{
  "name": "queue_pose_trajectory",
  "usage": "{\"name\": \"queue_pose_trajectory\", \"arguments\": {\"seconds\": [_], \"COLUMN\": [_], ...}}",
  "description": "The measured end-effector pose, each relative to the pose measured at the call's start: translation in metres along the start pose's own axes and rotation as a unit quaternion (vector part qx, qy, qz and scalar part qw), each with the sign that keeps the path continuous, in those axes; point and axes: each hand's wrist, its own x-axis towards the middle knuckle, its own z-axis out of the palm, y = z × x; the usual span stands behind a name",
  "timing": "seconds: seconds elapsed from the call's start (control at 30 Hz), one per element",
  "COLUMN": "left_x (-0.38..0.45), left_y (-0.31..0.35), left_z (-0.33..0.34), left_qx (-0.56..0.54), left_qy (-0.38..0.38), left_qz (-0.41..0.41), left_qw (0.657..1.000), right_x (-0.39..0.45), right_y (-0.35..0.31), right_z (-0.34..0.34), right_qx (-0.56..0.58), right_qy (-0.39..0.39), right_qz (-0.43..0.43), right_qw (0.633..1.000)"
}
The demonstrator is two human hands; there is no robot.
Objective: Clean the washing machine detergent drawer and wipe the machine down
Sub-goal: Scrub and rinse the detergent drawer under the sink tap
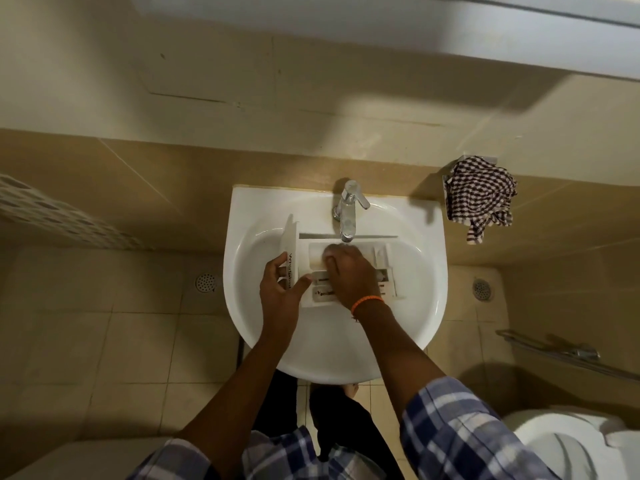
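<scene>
Head view, looking straight down. White plastic detergent drawer (349, 268) lying across the bowl of a white ceramic wall-hung washbasin (332, 348), front panel to the left and tilted up on edge, compartments facing upward. Chrome single-lever tap (348, 211) mounted at the back rim of the washbasin, spout ending directly above the rear compartment of the drawer. Left hand (280, 289) at the front panel of the drawer, fingers curled over the printed face, thumb stretched toward the compartments, gripping the panel. Right hand (346, 271) placed over the middle compartments just under the spout, fingers curled downward into the drawer and blurred; whether anything is held beneath them cannot be told. Orange cord bracelet (367, 304) around the right wrist. Blue-and-white checked shirt sleeves (460, 427) rolled up along both forearms. Brown-and-white checked cloth (479, 195) bunched on a small wall fitting to the right of the washbasin, well apart from the drawer. Beige tiled floor (69, 341) below, with one round metal floor drain (205, 282) left of the washbasin and another (483, 289) to the right. White toilet (571, 445) at lower right; chrome rail-like fitting (568, 355) above the toilet near the right edge.
</scene>
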Motion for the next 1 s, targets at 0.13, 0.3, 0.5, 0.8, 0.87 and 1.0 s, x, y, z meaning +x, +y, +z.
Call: {"name": "queue_pose_trajectory", "arguments": {"seconds": [0.13, 0.3, 0.5, 0.8, 0.87, 1.0], "left_x": [0.002, -0.003, -0.001, 0.017, 0.014, 0.009], "left_y": [0.001, 0.001, 0.006, 0.018, 0.019, 0.013], "left_z": [-0.009, -0.009, -0.011, -0.002, 0.007, 0.016], "left_qx": [-0.022, -0.007, 0.032, 0.048, 0.065, 0.094], "left_qy": [0.001, 0.002, 0.003, 0.002, -0.010, -0.010], "left_qz": [-0.009, 0.018, 0.060, 0.069, 0.074, 0.090], "left_qw": [1.000, 1.000, 0.998, 0.996, 0.995, 0.991], "right_x": [0.000, -0.008, -0.006, -0.005, -0.006, -0.001], "right_y": [0.000, 0.028, 0.011, 0.034, 0.033, -0.007], "right_z": [-0.010, -0.010, 0.005, -0.005, -0.004, 0.011], "right_qx": [0.016, 0.000, 0.074, 0.011, 0.008, 0.105], "right_qy": [0.015, 0.104, 0.076, 0.037, 0.029, -0.021], "right_qz": [-0.105, 0.042, 0.025, 0.071, 0.136, 0.033], "right_qw": [0.994, 0.994, 0.994, 0.997, 0.990, 0.994]}}
